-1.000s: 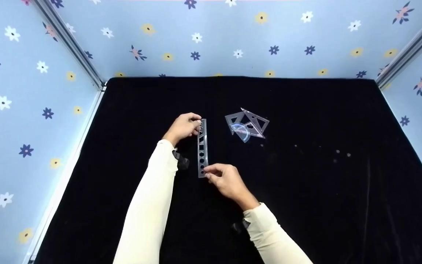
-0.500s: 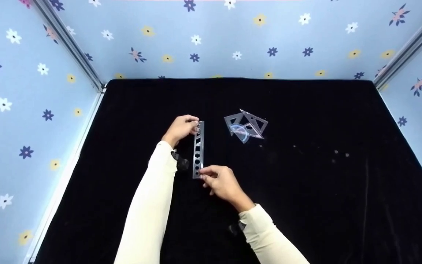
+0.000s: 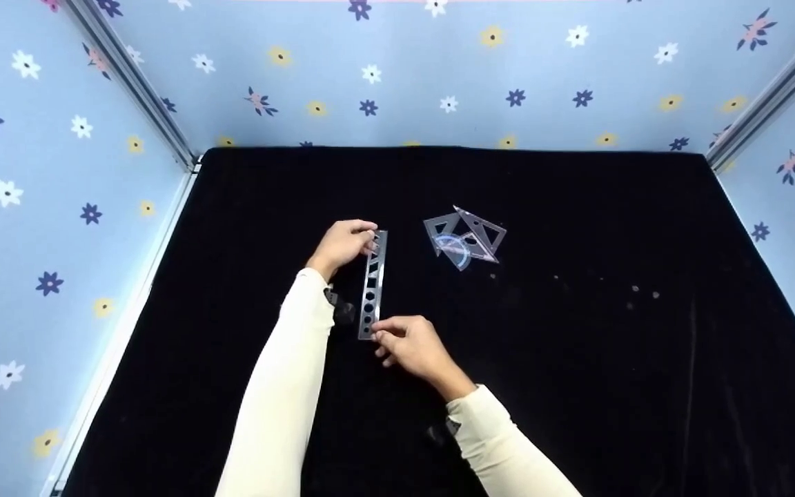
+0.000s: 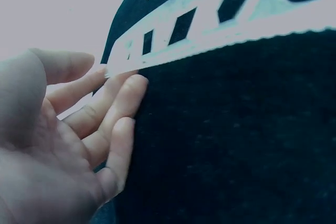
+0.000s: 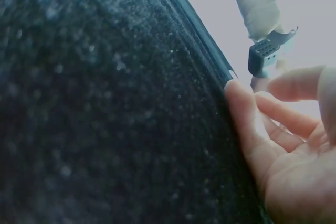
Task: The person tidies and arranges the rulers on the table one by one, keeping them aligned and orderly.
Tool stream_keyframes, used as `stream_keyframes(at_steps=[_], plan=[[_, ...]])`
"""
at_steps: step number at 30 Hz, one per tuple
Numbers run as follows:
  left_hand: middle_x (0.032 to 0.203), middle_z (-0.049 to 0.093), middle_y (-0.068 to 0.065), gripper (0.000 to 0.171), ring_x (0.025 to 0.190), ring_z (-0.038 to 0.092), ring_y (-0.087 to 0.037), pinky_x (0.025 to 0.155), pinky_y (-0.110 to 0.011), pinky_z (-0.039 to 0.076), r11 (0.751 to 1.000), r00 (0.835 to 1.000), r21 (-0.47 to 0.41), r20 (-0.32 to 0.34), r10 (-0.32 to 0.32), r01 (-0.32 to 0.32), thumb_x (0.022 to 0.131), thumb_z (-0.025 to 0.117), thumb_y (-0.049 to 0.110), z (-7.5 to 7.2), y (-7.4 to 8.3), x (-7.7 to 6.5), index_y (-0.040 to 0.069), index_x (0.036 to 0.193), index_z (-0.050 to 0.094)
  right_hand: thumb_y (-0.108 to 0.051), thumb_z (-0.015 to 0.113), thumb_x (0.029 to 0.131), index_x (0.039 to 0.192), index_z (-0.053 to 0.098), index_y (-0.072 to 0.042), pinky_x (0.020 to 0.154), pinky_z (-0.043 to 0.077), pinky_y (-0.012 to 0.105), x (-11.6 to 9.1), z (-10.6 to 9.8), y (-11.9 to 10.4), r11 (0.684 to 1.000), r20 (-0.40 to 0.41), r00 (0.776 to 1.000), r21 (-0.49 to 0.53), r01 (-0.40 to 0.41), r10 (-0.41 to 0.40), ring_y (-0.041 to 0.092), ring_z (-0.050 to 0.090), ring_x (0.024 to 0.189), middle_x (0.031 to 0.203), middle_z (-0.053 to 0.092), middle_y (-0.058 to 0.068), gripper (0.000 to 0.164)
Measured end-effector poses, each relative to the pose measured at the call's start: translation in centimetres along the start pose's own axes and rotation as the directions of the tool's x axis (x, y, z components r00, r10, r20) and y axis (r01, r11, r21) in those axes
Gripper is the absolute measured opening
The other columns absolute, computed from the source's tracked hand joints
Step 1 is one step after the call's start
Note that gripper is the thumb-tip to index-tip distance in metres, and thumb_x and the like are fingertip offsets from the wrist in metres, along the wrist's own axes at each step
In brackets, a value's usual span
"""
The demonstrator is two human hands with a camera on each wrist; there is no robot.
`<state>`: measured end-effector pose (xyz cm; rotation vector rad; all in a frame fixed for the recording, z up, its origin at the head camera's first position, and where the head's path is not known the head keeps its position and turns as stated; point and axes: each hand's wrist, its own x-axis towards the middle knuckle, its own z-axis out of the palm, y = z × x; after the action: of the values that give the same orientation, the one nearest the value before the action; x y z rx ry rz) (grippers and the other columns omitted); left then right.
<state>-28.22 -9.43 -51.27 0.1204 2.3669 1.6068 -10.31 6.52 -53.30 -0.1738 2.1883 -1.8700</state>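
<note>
A clear template ruler (image 3: 371, 284) with a row of cut-out shapes runs lengthwise between both hands, its far end leaning a little to the right. At that far end, my left hand (image 3: 348, 241) pinches the ruler's left corner between thumb and fingers. My right hand (image 3: 417, 345) pinches the near end from the right side. In the left wrist view, the ruler (image 4: 184, 27) extends from the left fingertips, with its scalloped edge showing. Close to the cloth, the right hand (image 5: 283, 140) has its thumb and fingers near each other, and the ruler is mostly hidden there.
Right of the ruler lie two overlapping clear set squares (image 3: 487, 228) and a protractor (image 3: 454, 250) with a blue scale. Black cloth (image 3: 577, 359) covers the table. Flowered blue panels (image 3: 439, 76) enclose the back and sides. Small pale specks dot the cloth.
The ruler's near end has swung left with my right hand, so the ruler slants more. My left hand has come slightly nearer. The set squares and protractor lie as before.
</note>
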Motion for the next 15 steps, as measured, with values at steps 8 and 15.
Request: stream_keyframes(at_steps=[8,15], plan=[[0.089,0.071,-0.010,0.038,0.075,0.066,-0.014,0.075,-0.026,0.051,0.999,0.999,-0.030,-0.052,0.014,-0.015,0.093,0.054,0.004,0.1,-0.9,0.0,-0.001,0.128,0.066,-0.004,0.067,0.093,0.110,0.073,0.003,0.060,0.059,0.033,-0.2,0.4,-0.2,0.998,-0.015,1.000,-0.066,0.014,-0.015,0.026,0.072,0.070,0.091,0.074,0.015,0.020],[0.103,0.072,-0.016,0.040,0.089,0.067,-0.022,0.087,-0.033,0.051,0.996,0.996,-0.061,0.056,0.068,-0.065,0.098,0.055,0.009,-0.6,-1.7,-0.4,0.001,0.137,0.059,-0.001,0.067,0.092,0.107,0.073,0.004,0.061,0.059,0.031,-0.5,0.4,0.1,0.996,-0.023,0.998,-0.075,0.050,-0.052,0.023,0.071,0.070,0.090,0.074,0.014,0.017]])
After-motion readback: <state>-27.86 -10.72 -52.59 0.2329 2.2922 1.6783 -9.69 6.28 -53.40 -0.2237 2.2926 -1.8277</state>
